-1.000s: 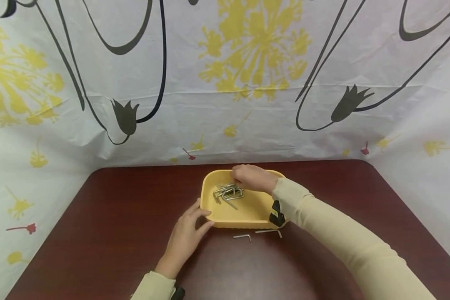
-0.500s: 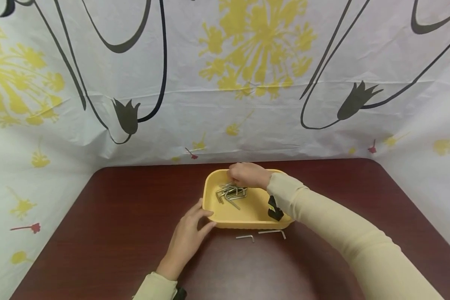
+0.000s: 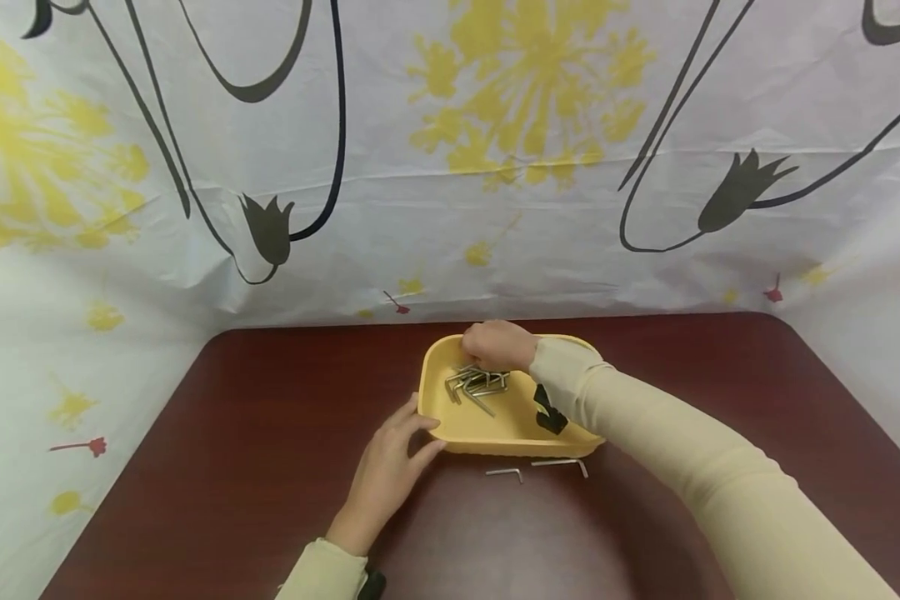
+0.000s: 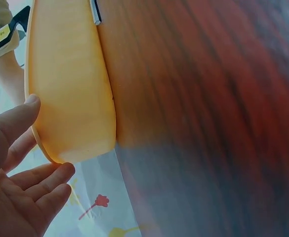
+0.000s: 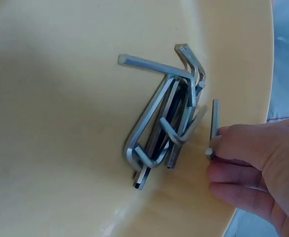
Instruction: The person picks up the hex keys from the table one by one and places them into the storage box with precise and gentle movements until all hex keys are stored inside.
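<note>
A yellow plastic tray stands on the table with a heap of L-shaped hex keys inside. At its left front corner my left hand holds the rim, thumb on one side and fingers round the corner. Over the heap's far side, my right hand pinches one hex key between thumb and fingers, just above the tray floor. That key is hidden in the head view. In front of the tray lie a short hex key and a longer hex key.
The dark red-brown table reaches back to a white cloth with yellow and grey flower prints. A black wrist strap on the right arm hangs over the tray.
The head view has turned slightly, so everything sits further right in it. My right hand has shifted a little left within the tray. My left hand keeps its place at the corner.
</note>
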A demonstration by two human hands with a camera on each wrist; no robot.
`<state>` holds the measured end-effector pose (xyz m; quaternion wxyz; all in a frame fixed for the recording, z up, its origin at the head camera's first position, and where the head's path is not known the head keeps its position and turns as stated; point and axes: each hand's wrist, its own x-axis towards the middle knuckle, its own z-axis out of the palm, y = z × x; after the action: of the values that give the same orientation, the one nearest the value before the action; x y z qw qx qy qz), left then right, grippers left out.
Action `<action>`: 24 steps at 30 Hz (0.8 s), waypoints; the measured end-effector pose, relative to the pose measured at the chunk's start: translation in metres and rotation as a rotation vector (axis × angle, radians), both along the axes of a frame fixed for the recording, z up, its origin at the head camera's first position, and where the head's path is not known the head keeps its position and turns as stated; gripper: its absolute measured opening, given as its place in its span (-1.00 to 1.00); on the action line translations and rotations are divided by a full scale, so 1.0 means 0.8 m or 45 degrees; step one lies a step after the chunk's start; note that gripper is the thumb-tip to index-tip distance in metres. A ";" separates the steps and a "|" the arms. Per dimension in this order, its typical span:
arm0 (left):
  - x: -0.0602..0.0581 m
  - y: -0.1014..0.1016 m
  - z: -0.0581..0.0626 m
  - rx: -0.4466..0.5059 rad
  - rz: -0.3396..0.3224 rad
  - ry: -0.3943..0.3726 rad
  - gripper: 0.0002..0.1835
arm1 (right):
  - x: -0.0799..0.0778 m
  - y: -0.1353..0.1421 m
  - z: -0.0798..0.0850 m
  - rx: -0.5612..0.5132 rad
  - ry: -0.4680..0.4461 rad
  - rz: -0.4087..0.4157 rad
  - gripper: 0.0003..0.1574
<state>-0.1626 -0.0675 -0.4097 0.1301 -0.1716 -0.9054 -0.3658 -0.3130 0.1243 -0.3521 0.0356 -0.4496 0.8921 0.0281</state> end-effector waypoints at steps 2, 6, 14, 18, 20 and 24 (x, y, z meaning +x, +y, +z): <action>0.000 0.000 0.000 0.000 0.000 0.004 -0.72 | 0.001 -0.003 0.001 0.022 -0.017 -0.016 -0.49; 0.000 0.000 -0.001 0.004 0.012 0.012 -0.72 | 0.004 -0.010 0.002 0.031 -0.046 -0.044 -0.45; -0.001 -0.001 -0.001 -0.007 0.005 0.005 -0.72 | 0.006 -0.014 -0.008 0.070 -0.026 -0.058 -0.44; -0.002 0.000 -0.002 -0.007 -0.006 0.037 -0.72 | 0.003 -0.011 -0.014 0.047 -0.010 -0.070 -0.44; -0.003 -0.001 -0.003 -0.007 -0.007 0.052 -0.72 | 0.002 -0.010 -0.015 0.033 -0.024 -0.078 -0.43; -0.005 -0.002 -0.003 0.002 -0.002 0.064 -0.72 | 0.001 -0.011 -0.012 0.009 -0.051 -0.070 -0.41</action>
<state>-0.1664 -0.0692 -0.4122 0.1527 -0.1815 -0.9014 -0.3622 -0.3125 0.1156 -0.3620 0.0559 -0.4252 0.9031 0.0212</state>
